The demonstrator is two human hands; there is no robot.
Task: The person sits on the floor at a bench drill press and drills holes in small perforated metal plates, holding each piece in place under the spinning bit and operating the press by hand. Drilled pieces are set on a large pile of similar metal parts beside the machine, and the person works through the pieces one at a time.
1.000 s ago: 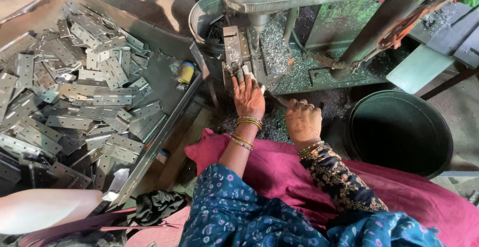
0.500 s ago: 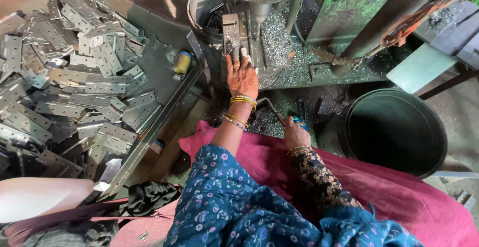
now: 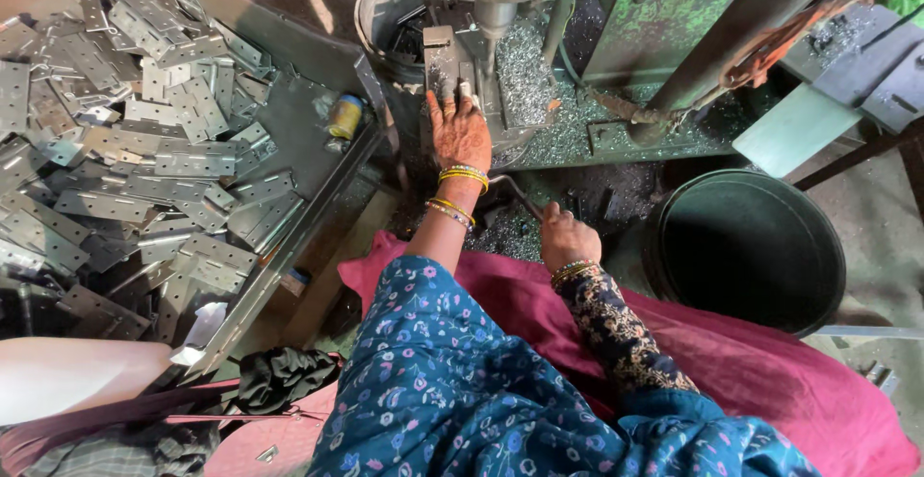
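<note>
My right hand (image 3: 566, 236) is closed around the thin bent grey metal lever (image 3: 520, 196) near the press. My left hand (image 3: 460, 130), fingers spread flat, presses a small grey metal piece (image 3: 445, 77) on the green machine bed (image 3: 577, 102). Left lies a grey tray of steel hinge plates (image 3: 144, 150) with a small yellow-and-blue cylinder (image 3: 345, 116). Right stands a dark round bucket (image 3: 751, 246).

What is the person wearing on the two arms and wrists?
The left hand has a bare forearm with yellow and multicoloured bangles. The right hand has bangles too, and a dark patterned sleeve reaches the wrist. The garment is blue with small flowers.
</note>
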